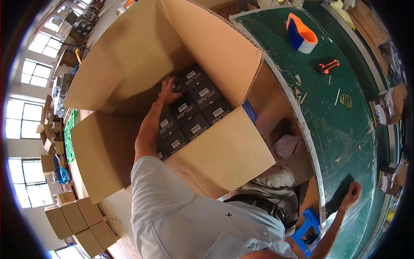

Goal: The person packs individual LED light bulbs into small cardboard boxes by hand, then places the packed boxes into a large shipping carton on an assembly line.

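Observation:
A large open cardboard carton [215, 159] stands before me with its flaps raised. Inside, several small black boxes [205, 92] with white barcode labels are packed in rows. Down in the carton, my left hand [169, 91] rests on black boxes near the far wall, its fingers spread. It partly covers the box beneath it. Off to the right, my right hand [353, 195] is over the green tabletop [332, 144] with its fingers curled into a loose fist. I see nothing sticking out of it.
On the green table lie an orange, white and blue tape roll [305, 39], an orange-and-black cutter [330, 66] and a yellow rubber band [346, 100]. A blue stool [308, 228] stands below the table edge. Stacked cartons [77, 220] stand at lower left.

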Demonstrator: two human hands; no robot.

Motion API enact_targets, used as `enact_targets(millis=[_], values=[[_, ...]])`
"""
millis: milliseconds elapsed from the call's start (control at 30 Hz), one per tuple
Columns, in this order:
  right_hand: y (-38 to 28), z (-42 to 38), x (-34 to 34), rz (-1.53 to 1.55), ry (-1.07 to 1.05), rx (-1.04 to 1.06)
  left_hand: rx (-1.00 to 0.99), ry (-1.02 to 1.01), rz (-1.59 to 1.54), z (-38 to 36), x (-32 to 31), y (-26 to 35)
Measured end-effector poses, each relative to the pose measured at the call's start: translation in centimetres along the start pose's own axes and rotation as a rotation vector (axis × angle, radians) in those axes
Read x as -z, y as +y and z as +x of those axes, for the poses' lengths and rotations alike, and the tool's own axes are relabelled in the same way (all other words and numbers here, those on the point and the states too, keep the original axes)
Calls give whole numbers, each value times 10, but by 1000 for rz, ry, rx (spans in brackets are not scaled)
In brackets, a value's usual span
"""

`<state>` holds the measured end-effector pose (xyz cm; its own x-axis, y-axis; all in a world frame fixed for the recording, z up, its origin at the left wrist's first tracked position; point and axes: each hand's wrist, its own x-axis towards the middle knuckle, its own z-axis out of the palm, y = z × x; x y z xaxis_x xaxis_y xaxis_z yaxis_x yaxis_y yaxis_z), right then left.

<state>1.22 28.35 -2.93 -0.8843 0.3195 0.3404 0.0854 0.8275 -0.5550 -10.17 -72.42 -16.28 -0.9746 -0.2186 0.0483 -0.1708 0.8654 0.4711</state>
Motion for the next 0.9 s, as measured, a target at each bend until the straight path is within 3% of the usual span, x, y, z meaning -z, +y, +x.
enact_targets(millis=[67, 133, 167, 200, 233, 267, 300, 333, 367, 400, 467, 567, 667, 767, 833, 867, 900], values=[[12, 4, 2, -23, -13, -25, 259, -234, 253, -6, -34, -12], [42, 3, -6, 72, -14, -32, 162, -217, 345, -6, -48, -43], [54, 4, -12, 158, 21, -22, -159, -152, 222, 2, -58, -103], [41, 5, -19, 353, 53, 11, -147, -184, 82, 3, -52, -103], [10, 9, -16, 235, 53, -161, -81, -281, -187, 14, -45, -84], [11, 17, -11, 373, 0, -210, 242, -472, -669, 9, -12, -4], [-27, 28, -5, 238, 23, -203, 184, -443, -499, 27, -24, -55], [-52, 37, 3, 213, 2, -345, 175, -539, -426, 47, -16, -60], [-56, 45, 4, 284, 14, -279, 246, -351, -122, 39, -2, -22], [-45, 55, 0, 275, 64, -121, 117, -267, -129, 46, 9, -9], [-74, 84, 13, 154, 62, -23, -111, 71, -157, 45, 26, 47], [-85, 131, 15, 126, 86, 133, -100, 280, -652, 16, 90, 179], [-104, 189, 2, 121, 49, 285, -239, 455, -611, -47, 137, 282], [-125, 251, -17, -31, -6, 366, -570, 307, -688, -121, 138, 389], [-129, 290, -39, -230, 160, 502, -655, 53, -837, -168, 125, 459], [-132, 306, -46, -217, 165, 505, -519, -124, -973, -190, 112, 474], [-134, 323, -52, -337, 96, 367, -330, -307, -1096, -208, 101, 488]])
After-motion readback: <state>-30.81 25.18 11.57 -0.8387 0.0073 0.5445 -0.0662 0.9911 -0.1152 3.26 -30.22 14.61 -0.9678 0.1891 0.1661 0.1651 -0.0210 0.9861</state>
